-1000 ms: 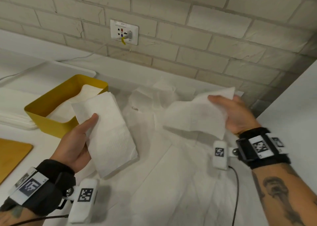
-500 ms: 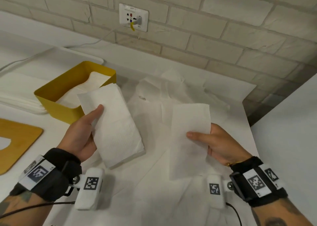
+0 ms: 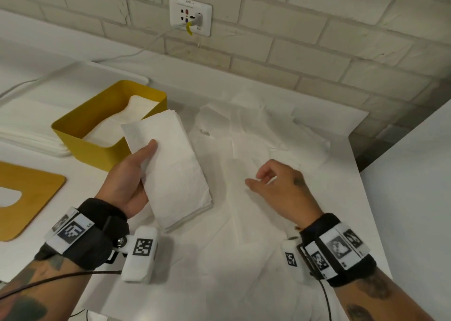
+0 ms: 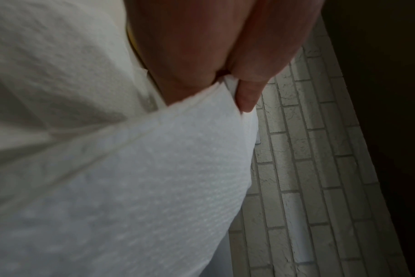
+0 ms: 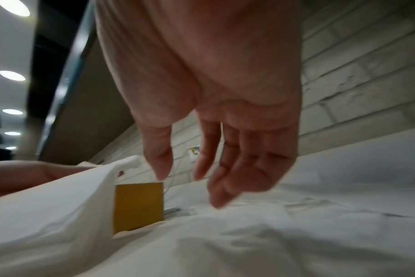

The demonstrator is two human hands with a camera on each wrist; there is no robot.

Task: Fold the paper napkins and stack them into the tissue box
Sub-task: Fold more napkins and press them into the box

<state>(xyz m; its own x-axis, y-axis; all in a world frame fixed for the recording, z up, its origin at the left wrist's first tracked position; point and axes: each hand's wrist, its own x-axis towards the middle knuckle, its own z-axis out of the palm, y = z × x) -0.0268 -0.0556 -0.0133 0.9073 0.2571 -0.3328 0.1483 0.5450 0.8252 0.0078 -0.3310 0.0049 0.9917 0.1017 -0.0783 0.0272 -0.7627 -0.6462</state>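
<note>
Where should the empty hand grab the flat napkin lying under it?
Probably pinch the napkin at its near short edge, coming from above with the right hand. It lies flat on other sheets, so only an edge can be lifted, by thumb and finger.

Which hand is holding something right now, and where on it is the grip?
The left hand grips the stack of folded white paper napkins along its left long edge, thumb on top. The right hand holds nothing, fingers loosely curled.

I see a stack of folded white napkins (image 3: 174, 167) lifted off the table and tilted, its far end overlapping the near corner of the yellow tissue box (image 3: 97, 147). The box stands open-topped with folded napkins already inside. Loose unfolded napkins (image 3: 263, 135) lie spread flat across the table beside it.
</note>
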